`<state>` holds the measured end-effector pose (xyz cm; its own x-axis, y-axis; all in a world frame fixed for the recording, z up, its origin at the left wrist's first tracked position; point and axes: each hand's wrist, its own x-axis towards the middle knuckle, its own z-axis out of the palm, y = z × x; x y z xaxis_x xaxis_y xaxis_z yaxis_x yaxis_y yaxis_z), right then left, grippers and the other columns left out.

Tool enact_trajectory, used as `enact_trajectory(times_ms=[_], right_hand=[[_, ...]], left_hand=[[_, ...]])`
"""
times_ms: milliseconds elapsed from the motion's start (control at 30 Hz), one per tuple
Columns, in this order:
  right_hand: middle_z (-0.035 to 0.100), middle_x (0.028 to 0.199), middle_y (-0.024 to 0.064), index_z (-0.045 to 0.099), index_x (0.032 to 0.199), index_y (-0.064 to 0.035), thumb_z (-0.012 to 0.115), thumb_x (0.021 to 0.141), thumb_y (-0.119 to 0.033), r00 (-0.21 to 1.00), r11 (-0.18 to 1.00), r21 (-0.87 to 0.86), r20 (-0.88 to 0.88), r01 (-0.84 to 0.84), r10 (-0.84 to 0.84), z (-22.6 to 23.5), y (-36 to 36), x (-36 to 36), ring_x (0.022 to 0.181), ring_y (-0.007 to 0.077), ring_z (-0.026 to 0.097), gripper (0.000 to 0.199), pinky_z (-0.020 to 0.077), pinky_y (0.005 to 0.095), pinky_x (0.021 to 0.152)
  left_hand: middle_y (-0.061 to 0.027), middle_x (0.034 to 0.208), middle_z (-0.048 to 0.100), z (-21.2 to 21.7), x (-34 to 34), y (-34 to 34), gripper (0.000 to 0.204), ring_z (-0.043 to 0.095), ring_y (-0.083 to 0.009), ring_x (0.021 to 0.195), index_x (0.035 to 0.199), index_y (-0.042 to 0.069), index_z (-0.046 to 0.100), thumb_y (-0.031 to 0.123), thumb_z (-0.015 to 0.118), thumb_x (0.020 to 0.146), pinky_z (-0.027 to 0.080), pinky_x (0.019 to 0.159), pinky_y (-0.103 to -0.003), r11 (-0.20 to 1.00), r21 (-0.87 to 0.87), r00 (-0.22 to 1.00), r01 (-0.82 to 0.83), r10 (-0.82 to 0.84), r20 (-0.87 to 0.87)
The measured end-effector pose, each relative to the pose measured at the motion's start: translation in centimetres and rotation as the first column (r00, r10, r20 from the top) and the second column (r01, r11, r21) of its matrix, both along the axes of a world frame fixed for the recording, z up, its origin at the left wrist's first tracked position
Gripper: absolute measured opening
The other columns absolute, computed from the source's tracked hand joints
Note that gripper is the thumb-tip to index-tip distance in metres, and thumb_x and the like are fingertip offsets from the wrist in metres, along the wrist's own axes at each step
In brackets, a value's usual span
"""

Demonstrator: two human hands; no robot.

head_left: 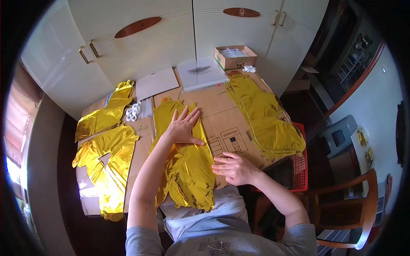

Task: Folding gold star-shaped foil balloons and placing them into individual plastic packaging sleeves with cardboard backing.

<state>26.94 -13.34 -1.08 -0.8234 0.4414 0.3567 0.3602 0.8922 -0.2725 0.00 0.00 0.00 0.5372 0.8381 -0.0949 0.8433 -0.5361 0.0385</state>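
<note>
In front of me lies a flat, uninflated gold foil balloon (188, 164) with small tabs at its far end; its near end hangs toward my lap. My left hand (183, 128) is spread flat on its upper part, fingers apart, holding nothing. At the balloon's right edge, my right hand (235, 168) has its fingers bent and pressed together on the foil; the thumb is mostly hidden. More flat gold balloons are a stack (269, 119) at the right, one piece (106, 109) at the far left and another piece (113, 164) at the near left.
Cardboard (213, 106) covers the table. Several white rolls (133, 112) sit left of the middle balloon. Toward the back are a grey board (157, 83), a clear plastic sheet (200, 74) and an open box (235, 57). A red basket (302, 170) and wooden chair (363, 192) stand right.
</note>
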Motion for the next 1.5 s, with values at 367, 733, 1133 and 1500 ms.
enact_trajectory(times_ms=[367, 733, 1133, 1500], right_hand=[[0.069, 0.092, 0.0047, 0.068, 0.100, -0.0078, 0.070, 0.081, -0.015, 0.982, 0.991, -0.050, -0.139, 0.123, -0.129, 0.6, 1.1, -3.2, 0.100, 0.0202, 0.065, 0.020, 0.0386, 0.0443, 0.108], [0.064, 0.118, 0.0048, 0.067, 0.111, -0.0054, 0.070, 0.079, -0.037, 0.986, 0.980, 0.108, -0.027, 0.164, -0.162, 0.1, 2.0, -3.0, 0.116, 0.0195, 0.056, 0.045, 0.0361, 0.0430, 0.109], [0.065, 0.118, 0.0043, 0.069, 0.107, -0.0057, 0.069, 0.080, -0.041, 0.969, 0.947, 0.207, -0.021, 0.246, -0.247, 0.1, 1.2, -2.7, 0.119, 0.0193, 0.053, 0.045, 0.0357, 0.0418, 0.107], [0.065, 0.118, 0.0095, 0.068, 0.105, -0.0021, 0.074, 0.077, -0.031, 0.967, 0.969, 0.080, -0.123, 0.235, -0.225, -0.7, 1.3, -2.8, 0.116, 0.0241, 0.056, 0.041, 0.0406, 0.0419, 0.104]], left_hand=[[-0.0076, 0.159, 0.020, 0.4, 0.3, -0.1, 0.136, 0.009, -0.0339, 0.148, 0.153, 0.007, 0.018, 0.091, 0.056, 0.053, 0.009, 0.116, -0.060, 1.000, 0.023, 1.000, 0.000, 0.000, -0.019], [-0.0080, 0.159, 0.020, 0.2, 0.1, -0.2, 0.135, 0.008, -0.0343, 0.148, 0.153, 0.006, 0.018, 0.092, 0.055, 0.054, 0.008, 0.116, -0.061, 0.999, 0.032, 1.000, 0.008, -0.007, -0.022], [-0.0102, 0.157, 0.025, 1.1, 0.2, -1.0, 0.106, 0.012, -0.0316, 0.148, 0.150, 0.004, 0.025, 0.078, 0.047, 0.078, 0.009, 0.116, -0.060, 0.983, 0.181, 0.999, 0.025, -0.020, -0.031], [-0.0135, 0.146, 0.044, 0.7, 0.4, -11.0, 0.056, 0.037, -0.0277, 0.138, 0.137, 0.002, 0.048, 0.040, 0.050, 0.095, 0.024, 0.113, -0.052, 0.971, 0.081, 0.941, 0.224, -0.238, 0.241]])
